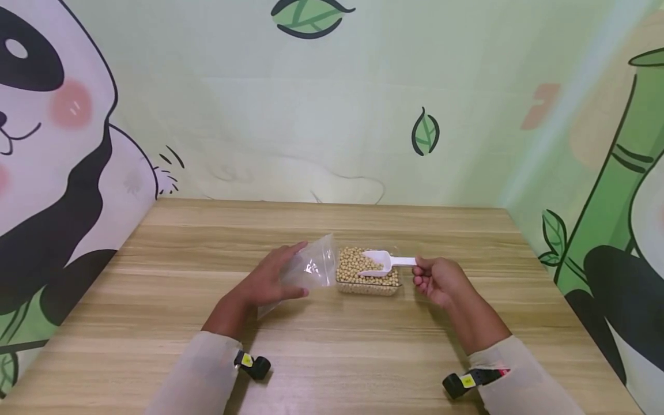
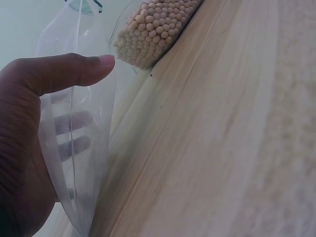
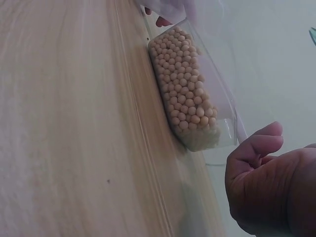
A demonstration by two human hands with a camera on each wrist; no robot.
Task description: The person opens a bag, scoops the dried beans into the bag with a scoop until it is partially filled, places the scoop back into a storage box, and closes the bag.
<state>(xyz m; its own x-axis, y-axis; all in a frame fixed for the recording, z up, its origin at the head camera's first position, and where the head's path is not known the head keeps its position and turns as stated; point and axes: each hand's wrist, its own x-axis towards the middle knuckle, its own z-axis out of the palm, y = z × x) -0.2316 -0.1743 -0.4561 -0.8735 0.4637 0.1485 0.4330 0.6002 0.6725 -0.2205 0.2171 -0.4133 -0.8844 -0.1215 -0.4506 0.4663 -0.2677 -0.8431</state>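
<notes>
My left hand (image 1: 271, 278) grips a clear plastic zip bag (image 1: 317, 262), thumb on the near side and fingers seen through the film in the left wrist view. The bag's mouth faces right, close to a clear rectangular container (image 1: 367, 289) of soybeans (image 1: 351, 266). My right hand (image 1: 441, 279) pinches the handle of a white scoop (image 1: 385, 260) from the container's right side. The scoop lies over the beans, with some beans in its bowl. In the right wrist view the container wall (image 3: 205, 139) hides most of the scoop.
Everything rests on a wood-grain table (image 1: 332, 351). Behind it stands a pale green wall (image 1: 249, 127) printed with pandas, leaves and bamboo. A small black wrist camera (image 1: 254, 366) is strapped to the left sleeve, another (image 1: 459, 383) to the right.
</notes>
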